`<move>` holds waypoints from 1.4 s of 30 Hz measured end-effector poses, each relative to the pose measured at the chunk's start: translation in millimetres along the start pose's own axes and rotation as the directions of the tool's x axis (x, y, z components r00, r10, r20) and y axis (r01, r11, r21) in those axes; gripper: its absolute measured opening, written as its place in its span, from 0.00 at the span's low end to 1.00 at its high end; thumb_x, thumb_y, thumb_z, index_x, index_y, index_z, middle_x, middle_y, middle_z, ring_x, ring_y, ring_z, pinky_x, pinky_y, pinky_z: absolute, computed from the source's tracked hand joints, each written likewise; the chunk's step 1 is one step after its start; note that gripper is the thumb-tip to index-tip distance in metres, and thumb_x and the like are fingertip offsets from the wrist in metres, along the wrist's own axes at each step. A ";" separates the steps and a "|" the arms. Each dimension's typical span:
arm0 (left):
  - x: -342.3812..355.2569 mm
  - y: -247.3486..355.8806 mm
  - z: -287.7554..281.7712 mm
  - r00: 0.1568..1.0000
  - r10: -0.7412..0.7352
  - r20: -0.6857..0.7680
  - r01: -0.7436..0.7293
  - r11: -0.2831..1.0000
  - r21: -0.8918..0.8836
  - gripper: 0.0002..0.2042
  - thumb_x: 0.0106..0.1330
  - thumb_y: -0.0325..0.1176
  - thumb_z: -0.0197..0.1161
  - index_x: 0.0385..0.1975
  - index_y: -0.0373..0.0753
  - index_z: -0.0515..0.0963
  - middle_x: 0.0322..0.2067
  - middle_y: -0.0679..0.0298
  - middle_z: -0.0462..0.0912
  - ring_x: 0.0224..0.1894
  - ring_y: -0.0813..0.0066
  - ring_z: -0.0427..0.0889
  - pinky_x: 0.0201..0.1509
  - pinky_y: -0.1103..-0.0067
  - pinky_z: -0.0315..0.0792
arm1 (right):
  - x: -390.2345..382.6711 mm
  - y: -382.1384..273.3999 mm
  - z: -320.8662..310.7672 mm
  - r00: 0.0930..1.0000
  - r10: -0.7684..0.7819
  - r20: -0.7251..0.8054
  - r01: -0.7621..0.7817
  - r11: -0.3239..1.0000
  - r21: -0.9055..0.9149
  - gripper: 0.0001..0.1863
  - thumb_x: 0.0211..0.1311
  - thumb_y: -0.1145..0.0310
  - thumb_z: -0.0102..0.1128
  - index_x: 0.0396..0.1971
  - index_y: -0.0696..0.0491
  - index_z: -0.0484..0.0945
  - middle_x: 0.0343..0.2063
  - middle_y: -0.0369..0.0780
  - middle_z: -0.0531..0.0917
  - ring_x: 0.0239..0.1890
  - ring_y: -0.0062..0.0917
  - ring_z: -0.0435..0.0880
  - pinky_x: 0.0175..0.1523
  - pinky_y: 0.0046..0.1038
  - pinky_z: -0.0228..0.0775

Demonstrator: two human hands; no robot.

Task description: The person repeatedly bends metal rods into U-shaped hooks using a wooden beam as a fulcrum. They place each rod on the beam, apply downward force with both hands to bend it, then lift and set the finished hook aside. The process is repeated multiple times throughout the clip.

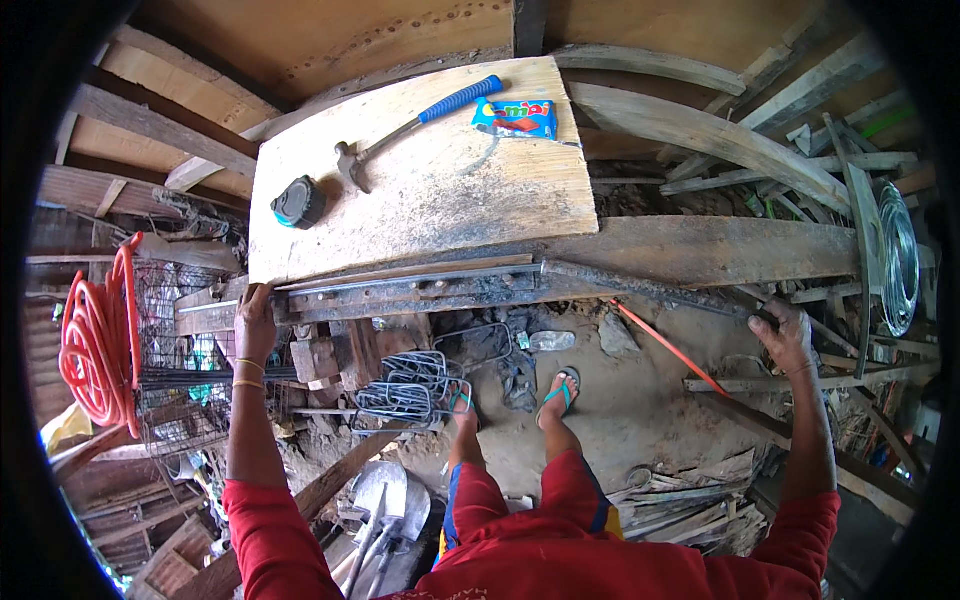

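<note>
The left hand (255, 318) was closed around a thin metal rod (420, 274) at the near edge of the bench. The right hand (785, 335) was well apart from it, wrapped on the outer end of a dark pipe (640, 285). The rod was laid between the hands, along a plank with short pegs (440, 284), and its end was met by the pipe's inner end. Whether the rod was seated inside the pipe could not be told.

Risks noted:
1. Slip at the joint. If the rod was only shallowly seated, the pipe could be thrown loose by a hard push or pull from the right hand.
2. Pinched fingers. The left hand was placed close to the wood, so its fingers could be trapped if the rod were twisted or shifted.
3. Dropped pipe. Open sandals (559, 397) were worn below, between the hands; the toes were judged poorly protected.
4. Tripping. A heap of bent metal loops (405, 385) was lying beside the left foot and could be caught by a backward step.
5. Jolted bench. The hammer (400, 133) and tape measure (297, 203), both beyond the left hand, were apparently unsecured and could be shaken about.
</note>
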State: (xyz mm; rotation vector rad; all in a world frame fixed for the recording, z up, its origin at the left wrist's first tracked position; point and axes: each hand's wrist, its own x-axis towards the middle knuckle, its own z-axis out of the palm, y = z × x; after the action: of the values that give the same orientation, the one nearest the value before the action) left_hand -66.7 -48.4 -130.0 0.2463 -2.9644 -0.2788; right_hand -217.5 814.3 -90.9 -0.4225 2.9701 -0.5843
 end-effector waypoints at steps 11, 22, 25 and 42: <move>-0.9 8.7 1.6 0.998 -0.063 -0.002 0.063 0.997 0.037 0.17 0.63 0.17 0.57 0.51 0.38 0.75 0.49 0.50 0.80 0.52 0.41 0.78 0.54 0.59 0.74 | 98.9 3.8 -22.8 0.985 -0.140 0.100 0.135 0.989 0.056 0.25 0.58 0.47 0.69 0.26 0.58 0.80 0.23 0.49 0.78 0.27 0.45 0.81 0.34 0.37 0.71; 1.1 9.1 3.6 0.993 -0.121 0.004 0.120 0.993 0.014 0.19 0.63 0.15 0.55 0.54 0.38 0.75 0.51 0.48 0.79 0.55 0.42 0.77 0.58 0.60 0.73 | 106.5 0.6 -13.8 0.988 -0.118 0.101 0.123 0.992 -0.040 0.28 0.58 0.42 0.66 0.27 0.56 0.81 0.26 0.51 0.81 0.33 0.50 0.82 0.38 0.42 0.72; 1.1 9.9 3.1 0.992 -0.126 0.011 0.126 0.992 0.004 0.20 0.62 0.14 0.55 0.53 0.38 0.75 0.50 0.48 0.79 0.54 0.43 0.78 0.58 0.60 0.73 | 113.7 -0.2 -8.4 0.981 -0.118 0.151 0.137 0.984 -0.116 0.29 0.59 0.40 0.65 0.26 0.57 0.80 0.26 0.52 0.81 0.33 0.52 0.81 0.38 0.45 0.71; -61.2 213.5 11.0 0.924 -0.215 -0.317 0.155 0.967 -0.202 0.16 0.57 0.20 0.63 0.46 0.39 0.79 0.50 0.52 0.80 0.49 0.51 0.79 0.53 0.62 0.74 | 70.1 -41.5 -28.8 0.974 -0.010 0.226 0.049 0.985 -0.165 0.29 0.56 0.42 0.69 0.34 0.57 0.80 0.34 0.53 0.83 0.41 0.55 0.82 0.47 0.48 0.74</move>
State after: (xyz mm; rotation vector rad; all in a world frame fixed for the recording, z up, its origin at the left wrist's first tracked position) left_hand -40.5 171.3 -107.1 0.5005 -2.5628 -0.4655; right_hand -278.1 767.8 -50.5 -0.5103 2.8080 -0.2655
